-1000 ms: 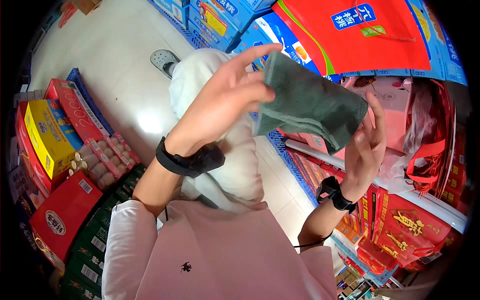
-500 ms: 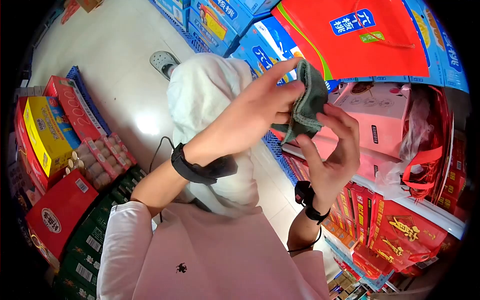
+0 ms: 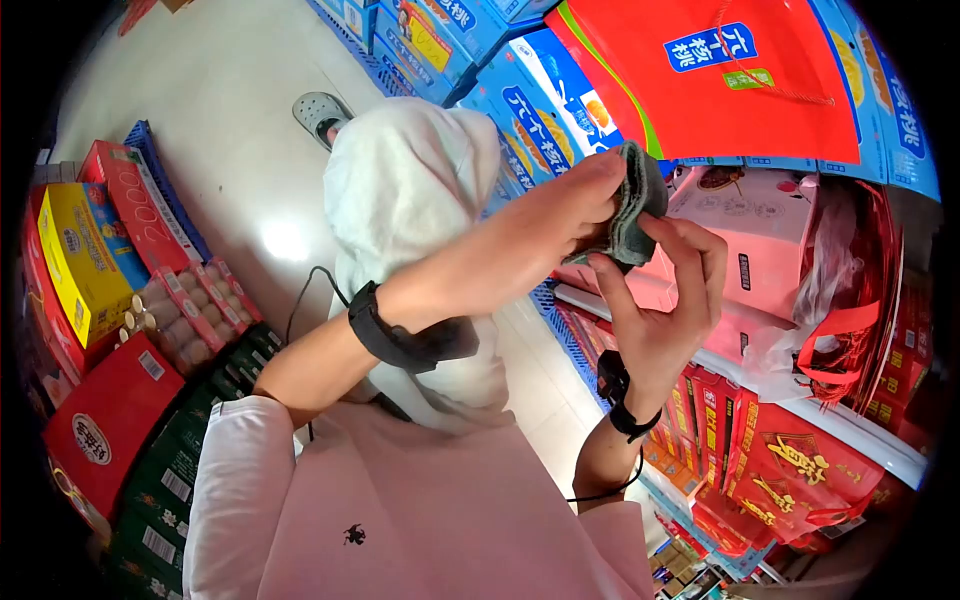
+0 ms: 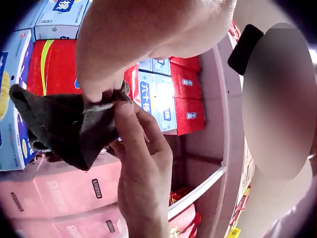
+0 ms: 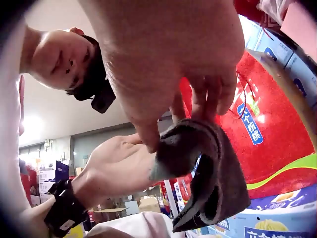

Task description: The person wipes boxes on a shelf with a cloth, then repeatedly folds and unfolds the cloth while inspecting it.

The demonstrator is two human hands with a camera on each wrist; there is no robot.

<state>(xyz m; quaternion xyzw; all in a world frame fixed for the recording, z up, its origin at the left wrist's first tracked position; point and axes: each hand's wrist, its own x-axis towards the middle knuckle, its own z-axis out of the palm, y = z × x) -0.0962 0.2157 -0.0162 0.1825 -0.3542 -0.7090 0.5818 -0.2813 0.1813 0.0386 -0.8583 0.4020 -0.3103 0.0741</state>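
Note:
A dark green cloth (image 3: 645, 195), folded into layers, is held up between my two hands in the head view. My left hand (image 3: 535, 235) grips its left side, the fingertips partly hidden behind the layered edge. My right hand (image 3: 675, 290) pinches the lower right part between thumb and fingers. In the left wrist view, the cloth (image 4: 59, 124) hangs down in a pointed fold, and the right thumb presses its edge close to the left fingertips. From the right wrist, the cloth (image 5: 223, 173) shows as a curved, doubled band below the right hand (image 5: 163, 64).
Blue drink cartons (image 3: 520, 125) and a big red bag (image 3: 720, 90) stand beyond the hands. Pink boxes (image 3: 745, 235) fill a shelf at right, above red gift boxes (image 3: 800, 465). At left are a yellow box (image 3: 85, 260) and green boxes (image 3: 165, 490). My bent knee (image 3: 410, 170) is below.
The cloth was stretched wide between both hands; now it is folded narrower and seen from its edge. My right hand came left toward the left hand, which reached further right.

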